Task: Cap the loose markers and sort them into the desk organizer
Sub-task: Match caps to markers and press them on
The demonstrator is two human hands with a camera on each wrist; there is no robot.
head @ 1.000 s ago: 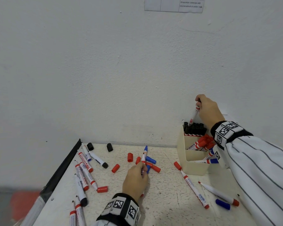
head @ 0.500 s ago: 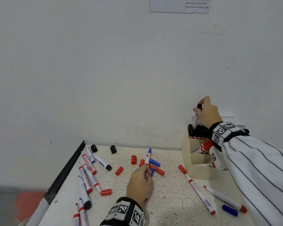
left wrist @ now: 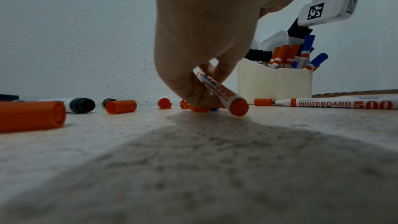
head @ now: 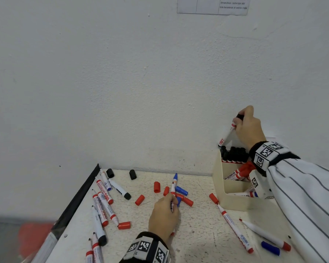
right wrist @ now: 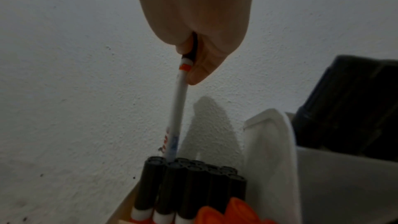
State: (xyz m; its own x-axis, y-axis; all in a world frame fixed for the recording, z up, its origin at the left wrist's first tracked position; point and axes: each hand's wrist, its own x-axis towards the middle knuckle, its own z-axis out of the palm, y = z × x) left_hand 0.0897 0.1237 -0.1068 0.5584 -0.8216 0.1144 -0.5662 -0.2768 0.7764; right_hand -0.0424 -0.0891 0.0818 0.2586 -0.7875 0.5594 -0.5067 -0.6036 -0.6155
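Note:
My right hand [head: 240,120] pinches a black-capped white marker [head: 226,135] by its cap, above the back compartment of the cream desk organizer [head: 234,202]. The marker tilts left, and in the right wrist view its [right wrist: 180,108] lower end sits among the upright black-capped markers [right wrist: 189,181]. My left hand [head: 172,198] rests on the table and grips a red whiteboard marker [left wrist: 224,94], whose red end points at the wrist camera. Loose red caps [head: 156,186] and a blue cap [head: 181,190] lie right around that hand.
Several markers [head: 103,204] lie along the table's left edge, with two black caps [head: 132,174] near the wall. A long red marker [head: 234,228], a white marker [head: 264,234] and a blue cap [head: 270,248] lie at the front right. The wall stands close behind the organizer.
The right hand's marker dipped toward the black markers, then came up again and now tilts left. The left hand has stayed on its red marker.

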